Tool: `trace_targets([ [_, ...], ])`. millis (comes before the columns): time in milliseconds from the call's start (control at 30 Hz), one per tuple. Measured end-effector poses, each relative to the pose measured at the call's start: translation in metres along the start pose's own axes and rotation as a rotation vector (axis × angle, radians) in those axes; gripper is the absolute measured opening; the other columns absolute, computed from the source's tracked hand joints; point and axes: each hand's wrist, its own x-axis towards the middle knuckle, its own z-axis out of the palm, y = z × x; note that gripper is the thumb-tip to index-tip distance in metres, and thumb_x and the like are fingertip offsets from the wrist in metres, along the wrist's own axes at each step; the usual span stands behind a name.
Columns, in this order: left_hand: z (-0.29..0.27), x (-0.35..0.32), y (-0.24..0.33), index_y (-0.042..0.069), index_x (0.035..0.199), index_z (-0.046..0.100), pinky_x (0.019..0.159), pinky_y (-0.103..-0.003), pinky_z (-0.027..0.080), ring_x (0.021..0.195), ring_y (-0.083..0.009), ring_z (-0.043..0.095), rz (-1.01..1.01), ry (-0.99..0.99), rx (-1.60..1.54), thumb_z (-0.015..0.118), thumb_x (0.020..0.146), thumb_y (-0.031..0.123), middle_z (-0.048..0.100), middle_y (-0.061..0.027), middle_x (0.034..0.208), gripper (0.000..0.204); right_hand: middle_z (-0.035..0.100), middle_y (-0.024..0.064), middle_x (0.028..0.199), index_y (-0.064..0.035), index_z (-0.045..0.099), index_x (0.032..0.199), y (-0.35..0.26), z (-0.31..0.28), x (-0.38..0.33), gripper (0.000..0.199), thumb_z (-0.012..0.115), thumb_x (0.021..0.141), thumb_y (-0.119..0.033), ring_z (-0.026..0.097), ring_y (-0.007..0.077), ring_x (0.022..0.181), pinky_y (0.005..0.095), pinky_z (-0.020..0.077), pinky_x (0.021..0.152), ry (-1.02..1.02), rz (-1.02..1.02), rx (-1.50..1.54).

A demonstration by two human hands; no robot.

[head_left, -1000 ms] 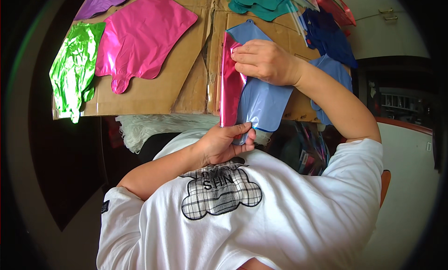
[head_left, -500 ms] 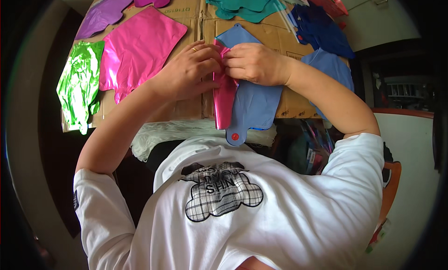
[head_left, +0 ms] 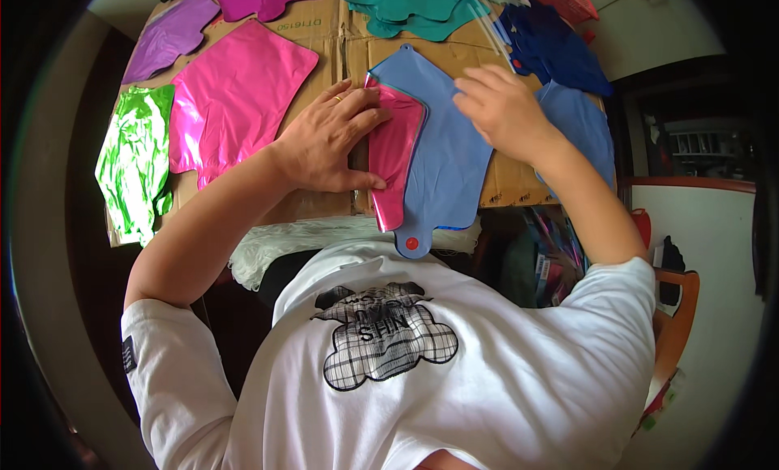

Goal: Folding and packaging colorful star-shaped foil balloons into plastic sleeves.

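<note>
A flat blue foil balloon (head_left: 450, 161) lies on the cardboard, its lower tab with a red dot reaching past the front edge. Over its left side lies a folded pink foil piece (head_left: 395, 145) with a slanted top edge. My left hand (head_left: 337, 137) rests with spread fingers on the left edge of the pink piece, thumb near its lower part and fingertips near its top. Above the blue balloon's right edge, my right hand (head_left: 503, 113) is raised with loosely bent fingers, slightly blurred, and nothing visible in it.
Left on the cardboard (head_left: 324, 202) are a large pink foil balloon (head_left: 235, 97), a crumpled green one (head_left: 134, 157) and a purple one (head_left: 166, 36). Teal (head_left: 414, 7), dark blue (head_left: 552, 52) and light blue (head_left: 580, 129) pieces lie toward the back and right.
The pink foil, earlier pinched up between both hands, now lies flatter on the blue balloon. My right hand has let go and moved right; my left hand has spread over the pink edge.
</note>
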Motion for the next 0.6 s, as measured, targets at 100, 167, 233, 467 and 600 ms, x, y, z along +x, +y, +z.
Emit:
trace_targets([
  [100, -0.002, -0.002, -0.001, 0.004, 0.125, 0.049, 0.107, -0.05, 0.032, 0.12, -0.0334, 0.047, -0.004, -0.016, -0.004, 0.07, 0.065, 0.063, 0.047, -0.015, 0.125, 0.086, 0.064, 0.0087, 0.079, -0.0029, 0.062, 0.08, -0.022, -0.037, -0.008, 0.016, 0.066, 0.081, -0.018, 0.064, 0.0215, 0.08, 0.0345, 0.051, 0.071, -0.219, 0.608, 0.287],
  [167, 0.0, -0.004, -0.002, 0.004, 0.125, 0.048, 0.107, -0.05, 0.032, 0.12, -0.0339, 0.047, 0.007, 0.007, -0.01, 0.07, 0.064, 0.064, 0.047, -0.0159, 0.125, 0.088, 0.064, 0.0081, 0.072, -0.0009, 0.063, 0.08, -0.034, -0.049, -0.027, 0.025, 0.065, 0.086, -0.026, 0.065, 0.0186, 0.071, 0.0312, 0.0514, 0.064, -0.442, 0.959, 0.566],
  [233, 0.0, -0.001, -0.001, 0.004, 0.125, 0.048, 0.107, -0.049, 0.032, 0.12, -0.0346, 0.047, 0.018, 0.006, -0.02, 0.071, 0.062, 0.065, 0.047, -0.0174, 0.125, 0.091, 0.064, 0.0078, 0.067, 0.0013, 0.064, 0.081, -0.045, -0.044, -0.064, 0.037, 0.062, 0.09, -0.035, 0.064, 0.0158, 0.064, 0.0284, 0.0512, 0.058, -0.649, 1.14, 0.896],
  [467, 0.003, 0.0, 0.0, 0.004, 0.122, 0.05, 0.106, -0.047, 0.032, 0.115, -0.0334, 0.05, 0.045, 0.053, 0.018, 0.072, 0.062, 0.062, 0.048, -0.0157, 0.122, 0.086, 0.065, 0.0158, 0.103, 0.0015, 0.06, 0.103, -0.134, -0.027, -0.079, 0.05, 0.051, 0.094, -0.047, 0.067, 0.0236, 0.087, 0.0329, 0.0531, 0.078, -0.208, 1.44, 1.908],
  [600, 0.001, -0.002, 0.001, 0.005, 0.122, 0.049, 0.107, -0.049, 0.031, 0.115, -0.0331, 0.05, 0.045, 0.051, 0.038, 0.071, 0.063, 0.063, 0.049, -0.0151, 0.121, 0.086, 0.066, 0.0085, 0.087, -0.004, 0.059, 0.097, -0.116, -0.034, -0.055, 0.034, 0.056, 0.093, -0.037, 0.067, 0.0163, 0.078, 0.0306, 0.0549, 0.069, 0.137, 1.35, 1.887],
])
